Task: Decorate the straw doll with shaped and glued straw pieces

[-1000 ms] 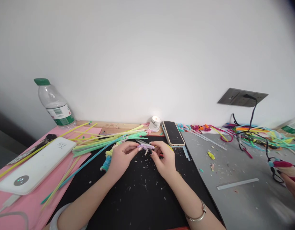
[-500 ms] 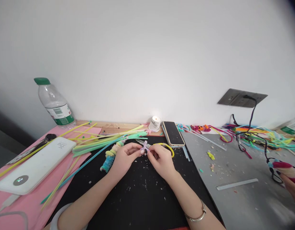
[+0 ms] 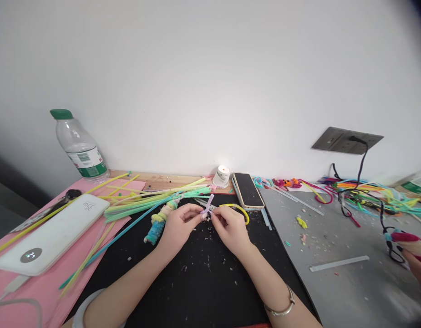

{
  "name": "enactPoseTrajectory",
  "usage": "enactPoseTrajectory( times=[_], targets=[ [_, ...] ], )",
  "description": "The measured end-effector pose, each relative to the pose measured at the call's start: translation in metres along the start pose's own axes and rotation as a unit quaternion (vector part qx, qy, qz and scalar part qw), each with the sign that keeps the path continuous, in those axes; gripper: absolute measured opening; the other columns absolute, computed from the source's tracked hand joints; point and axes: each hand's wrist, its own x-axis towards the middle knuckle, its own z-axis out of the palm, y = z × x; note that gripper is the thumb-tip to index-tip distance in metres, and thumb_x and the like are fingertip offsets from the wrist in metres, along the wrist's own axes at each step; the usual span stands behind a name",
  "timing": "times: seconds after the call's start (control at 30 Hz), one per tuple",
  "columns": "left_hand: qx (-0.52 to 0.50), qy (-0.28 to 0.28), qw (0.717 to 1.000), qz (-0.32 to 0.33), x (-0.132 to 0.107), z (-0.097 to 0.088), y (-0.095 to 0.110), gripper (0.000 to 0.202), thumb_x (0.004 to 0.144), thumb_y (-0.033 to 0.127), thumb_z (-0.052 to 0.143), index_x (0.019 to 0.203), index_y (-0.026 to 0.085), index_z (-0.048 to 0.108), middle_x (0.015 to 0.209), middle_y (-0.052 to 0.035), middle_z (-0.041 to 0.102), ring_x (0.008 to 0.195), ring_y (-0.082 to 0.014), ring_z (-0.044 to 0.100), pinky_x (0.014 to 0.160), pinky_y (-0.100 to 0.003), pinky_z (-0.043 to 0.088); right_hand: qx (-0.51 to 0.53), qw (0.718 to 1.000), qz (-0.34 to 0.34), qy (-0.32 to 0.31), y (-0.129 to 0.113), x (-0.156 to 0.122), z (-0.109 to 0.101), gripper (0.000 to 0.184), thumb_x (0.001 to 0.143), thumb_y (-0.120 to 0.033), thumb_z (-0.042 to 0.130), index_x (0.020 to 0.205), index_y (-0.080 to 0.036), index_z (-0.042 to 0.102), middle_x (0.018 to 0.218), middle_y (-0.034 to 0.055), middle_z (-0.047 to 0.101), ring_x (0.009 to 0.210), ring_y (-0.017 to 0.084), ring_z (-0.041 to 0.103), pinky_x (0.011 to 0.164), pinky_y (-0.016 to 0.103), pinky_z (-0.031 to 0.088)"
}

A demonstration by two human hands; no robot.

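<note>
Between left hand (image 3: 178,228) and right hand (image 3: 232,231), each grip pinched on it, is a lilac piece (image 3: 207,207) above the black mat (image 3: 200,278), one end jutting up, so its shaping looks unfinished. Behind lies a yellow-handled tool (image 3: 245,213); leftward, a coiled roll (image 3: 156,230) looks wound, straight stems (image 3: 128,213) unworked.

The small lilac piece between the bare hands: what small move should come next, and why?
Perhaps the bare right hand could bend the slim upright strip of the small lilac piece: that strip sticks up free, the bare left hand pinches the piece lower down, and the right fingertips are close by.
</note>
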Motion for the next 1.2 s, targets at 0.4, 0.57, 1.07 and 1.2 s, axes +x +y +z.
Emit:
enactPoseTrajectory(
  times=[0.4, 0.57, 1.07, 1.2],
  targets=[
    [0.052, -0.024, 0.998, 0.033, -0.0025, 0.0004, -0.0042, 0.016, 0.071, 0.028, 0.069, 0.082, 0.017, 0.065, 0.085, -0.0042, 0.072, 0.082, -0.019, 0.069, 0.079, -0.031, 0.055, 0.065, 0.998, 0.027, 0.004, -0.0035, 0.0044, -0.0038, 0.011, 0.085, -0.015, 0.051, 0.076, -0.019, 0.056, 0.069, 0.0, 0.054, 0.059, 0.012, 0.045, 0.055, 0.024, 0.035],
    [0.037, -0.03, 0.998, 0.03, -0.0014, 0.002, -0.005, 0.018, 0.07, 0.027, 0.07, 0.082, 0.016, 0.065, 0.084, -0.0036, 0.072, 0.081, -0.0184, 0.069, 0.08, -0.031, 0.055, 0.086, 0.994, 0.061, -0.001, -0.0053, 0.0054, -0.0027, 0.006, 0.081, -0.014, 0.052, 0.079, -0.018, 0.055, 0.065, -0.0023, 0.049, 0.053, 0.01, 0.042, 0.05, 0.022, 0.034],
    [0.054, -0.064, 0.995, 0.049, -0.0019, 0.0014, -0.0046, 0.023, 0.073, 0.031, 0.067, 0.091, 0.016, 0.065, 0.089, -0.0063, 0.069, 0.082, -0.0187, 0.066, 0.078, -0.032, 0.054, 0.071, 0.995, 0.073, -0.01, 0.0001, 0.004, -0.0006, 0.01, 0.085, -0.018, 0.048, 0.077, -0.019, 0.054, 0.064, -0.0008, 0.052, 0.055, 0.012, 0.046, 0.051, 0.023, 0.036],
    [0.098, -0.064, 0.991, 0.062, -0.0016, 0.0001, -0.0062, 0.019, 0.07, 0.026, 0.069, 0.085, 0.017, 0.064, 0.083, -0.0052, 0.068, 0.076, -0.0179, 0.064, 0.072, -0.03, 0.054, 0.08, 0.994, 0.076, -0.023, 0.0001, 0.0035, 0.0001, 0.011, 0.085, -0.018, 0.047, 0.074, -0.02, 0.05, 0.063, -0.0023, 0.05, 0.054, 0.012, 0.044, 0.052, 0.022, 0.036]
  ],
)
